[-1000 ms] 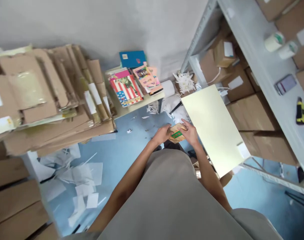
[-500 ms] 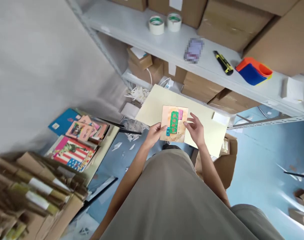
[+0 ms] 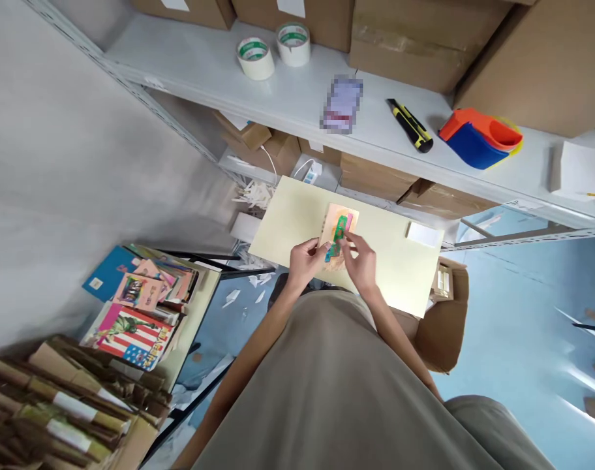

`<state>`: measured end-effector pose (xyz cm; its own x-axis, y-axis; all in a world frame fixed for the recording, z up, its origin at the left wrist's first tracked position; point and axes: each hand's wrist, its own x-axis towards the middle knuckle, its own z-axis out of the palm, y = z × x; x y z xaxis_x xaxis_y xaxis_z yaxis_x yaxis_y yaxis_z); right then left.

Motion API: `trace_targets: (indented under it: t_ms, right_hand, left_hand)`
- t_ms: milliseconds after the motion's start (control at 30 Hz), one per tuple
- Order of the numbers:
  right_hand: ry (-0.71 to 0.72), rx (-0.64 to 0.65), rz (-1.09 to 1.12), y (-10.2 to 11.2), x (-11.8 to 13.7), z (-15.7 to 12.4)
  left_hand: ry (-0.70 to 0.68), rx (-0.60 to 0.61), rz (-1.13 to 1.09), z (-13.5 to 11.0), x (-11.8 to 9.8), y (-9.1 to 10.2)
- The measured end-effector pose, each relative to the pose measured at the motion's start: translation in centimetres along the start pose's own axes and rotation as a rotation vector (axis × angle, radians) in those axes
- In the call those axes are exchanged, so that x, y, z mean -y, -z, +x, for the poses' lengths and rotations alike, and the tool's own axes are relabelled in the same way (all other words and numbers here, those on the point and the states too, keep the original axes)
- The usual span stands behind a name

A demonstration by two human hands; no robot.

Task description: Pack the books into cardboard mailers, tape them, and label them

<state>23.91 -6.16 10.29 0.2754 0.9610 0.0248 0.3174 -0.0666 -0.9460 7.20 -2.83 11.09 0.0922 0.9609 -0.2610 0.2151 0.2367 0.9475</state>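
Note:
A small peach-coloured book (image 3: 333, 225) with a green title panel is held up in front of me, turned so its cover looks narrow. My left hand (image 3: 306, 262) pinches its lower left edge, thumb on the cover. At its right side, my right hand (image 3: 360, 262) grips the edge with bent fingers close to the green panel. Beneath the book lies a pale yellow board or tabletop (image 3: 288, 215). A white pad or card stack (image 3: 423, 234) rests toward its right end.
On the grey shelf (image 3: 190, 72) ahead are tape rolls (image 3: 256, 60), a blurred phone-like object (image 3: 342, 104), a box cutter (image 3: 410, 125) and an orange-blue holder (image 3: 481, 138). Books (image 3: 136, 333) and cardboard pieces (image 3: 57, 405) pile up at left. An open carton (image 3: 444, 333) stands at right.
The book has turned from facing me squarely to an angled, narrower view. My right hand has moved inward over its right side. The camera view has shifted slightly.

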Motion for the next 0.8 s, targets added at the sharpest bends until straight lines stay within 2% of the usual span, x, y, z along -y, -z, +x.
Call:
trace_targets:
  t_ms: [67,133,233,300,367,400,500,567,667,800]
  right_hand:
    - [-0.084,0.038,0.078,-1.3,1.0,-0.5]
    - [-0.157,0.008,0.115,-1.9,1.4,-0.6]
    - [-0.237,-0.089,0.161,-1.2,0.8,0.1]
    - [-0.284,-0.088,0.258,-0.1,-0.1,0.7]
    - [-0.326,-0.024,0.383,1.0,-0.8,0.9]
    - [-0.341,0.009,0.434,1.4,-1.1,0.9]
    - [-0.353,0.052,0.495,2.0,-1.5,0.4]
    - [-0.360,0.069,0.498,2.1,-1.6,0.1]
    - [-0.353,0.071,0.452,2.1,-2.0,-0.1]
    - [-0.235,-0.094,0.230,1.6,-1.8,-0.2]
  left_hand:
    - [-0.016,-0.010,0.096,-0.2,-0.6,-1.0]
    - [-0.046,0.045,0.168,-0.5,-1.0,-1.7]
    - [-0.155,0.151,0.198,-0.5,-0.9,-1.4]
    - [-0.179,0.089,0.182,-0.1,-0.5,-0.5]
    - [-0.080,0.041,0.084,0.6,0.1,0.8]
    - [0.006,0.068,0.000,1.0,0.4,1.3]
    - [0.240,0.250,-0.241,1.6,1.2,2.6]
    - [0.312,0.271,-0.305,1.5,1.3,2.9]
    - [0.321,0.215,-0.331,1.2,1.2,2.9]
    - [0.188,0.105,-0.254,0.9,0.5,2.5]
